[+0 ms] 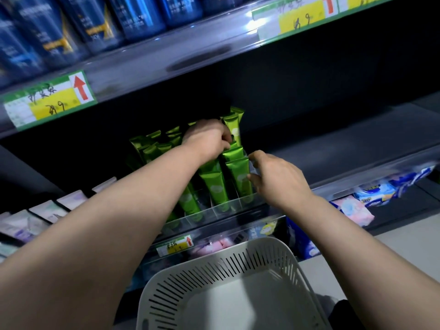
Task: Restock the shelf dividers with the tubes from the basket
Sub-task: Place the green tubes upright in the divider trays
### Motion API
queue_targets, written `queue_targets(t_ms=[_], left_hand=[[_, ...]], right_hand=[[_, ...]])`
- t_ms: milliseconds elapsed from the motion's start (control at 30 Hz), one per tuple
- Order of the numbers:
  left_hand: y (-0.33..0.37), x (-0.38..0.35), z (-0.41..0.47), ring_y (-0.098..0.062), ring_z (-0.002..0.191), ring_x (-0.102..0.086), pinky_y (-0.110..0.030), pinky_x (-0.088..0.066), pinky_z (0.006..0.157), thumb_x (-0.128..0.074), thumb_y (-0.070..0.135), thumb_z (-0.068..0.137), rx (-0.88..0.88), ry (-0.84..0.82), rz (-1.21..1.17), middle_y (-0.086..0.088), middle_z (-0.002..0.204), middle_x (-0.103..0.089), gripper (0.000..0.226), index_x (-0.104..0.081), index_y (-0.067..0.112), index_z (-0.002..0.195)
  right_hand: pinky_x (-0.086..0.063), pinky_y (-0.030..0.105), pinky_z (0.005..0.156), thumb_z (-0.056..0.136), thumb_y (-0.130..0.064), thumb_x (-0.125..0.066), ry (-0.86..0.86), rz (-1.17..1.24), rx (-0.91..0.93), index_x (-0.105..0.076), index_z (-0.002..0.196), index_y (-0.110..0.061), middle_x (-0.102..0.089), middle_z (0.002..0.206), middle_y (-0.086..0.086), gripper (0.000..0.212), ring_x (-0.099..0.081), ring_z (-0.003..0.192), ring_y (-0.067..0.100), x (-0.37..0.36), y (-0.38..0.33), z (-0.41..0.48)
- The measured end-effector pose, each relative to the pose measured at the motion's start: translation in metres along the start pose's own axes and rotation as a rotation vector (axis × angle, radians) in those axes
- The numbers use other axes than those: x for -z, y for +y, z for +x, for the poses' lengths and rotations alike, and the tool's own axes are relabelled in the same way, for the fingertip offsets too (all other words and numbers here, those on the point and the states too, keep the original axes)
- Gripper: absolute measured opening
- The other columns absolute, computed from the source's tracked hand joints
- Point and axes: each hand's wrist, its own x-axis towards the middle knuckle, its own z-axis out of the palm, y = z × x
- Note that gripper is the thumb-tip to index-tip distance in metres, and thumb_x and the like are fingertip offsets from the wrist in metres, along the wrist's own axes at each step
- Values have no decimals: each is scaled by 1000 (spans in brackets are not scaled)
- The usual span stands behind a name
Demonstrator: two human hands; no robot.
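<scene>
One tube stands upright, crimp up, pinched by the left hand; right hand loosely spread.

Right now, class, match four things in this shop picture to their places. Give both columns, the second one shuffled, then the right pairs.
Things:
1 basket
2 green tubes
3 blue tubes
4 yellow price label

Places:
A on the upper shelf
B in clear dividers
C lowest, nearest the camera
D on that shelf's front edge

Pairs: 1-C, 2-B, 3-A, 4-D
</scene>
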Motion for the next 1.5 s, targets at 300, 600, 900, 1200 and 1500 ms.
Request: queue_targets(t_ms=[300, 600, 900, 1200, 1500], left_hand=[[-8, 7, 10, -24, 107, -62, -31, -50, 90, -65, 32, 87, 157, 95, -129, 2, 115, -69, 17, -72, 29, 102], [-2, 0, 24, -23, 113, -61, -26, -47, 88, -70, 25, 81, 241, -50, -50, 2, 122, -66, 24, -73, 30, 105], [9, -5, 30, -23, 108, -62, -25, -45, 81, -69, 26, 83, 252, -19, -75, 3, 117, -67, 15, -74, 28, 97], [0, -5, 24, -18, 112, -60, -21, -41, 85, -69, 26, 86, 197, -27, -143, 7, 119, -67, 18, -73, 31, 103], [-15, 9, 8, -17, 105, -63, -26, -49, 89, -69, 27, 85, 144, 67, -202, 6, 110, -70, 16, -74, 27, 100]], right_hand=[[-39, 39, 85, 92, -36, -53, 75, -190, 78, -49, 123, -18, -55, 120, 2, 37, -47, 114, 26, 0, 0, 1], [-39, 39, 85, 92, -44, -51, 5, -187, 67, -47, 123, -18, -54, 118, 1, 40, -47, 113, 26, 0, 1, 0], [-40, 38, 86, 90, -45, -54, -34, -183, 15, -48, 124, -20, -55, 118, 2, 43, -48, 114, 26, 2, 7, -1], [-41, 36, 86, 90, -43, -56, -36, -180, 28, -47, 125, -21, -55, 120, 1, 43, -49, 114, 25, 0, 7, -2], [-42, 37, 86, 91, -41, -53, -40, -199, 35, -48, 127, -20, -55, 121, 2, 42, -51, 114, 26, 2, 1, -4]])
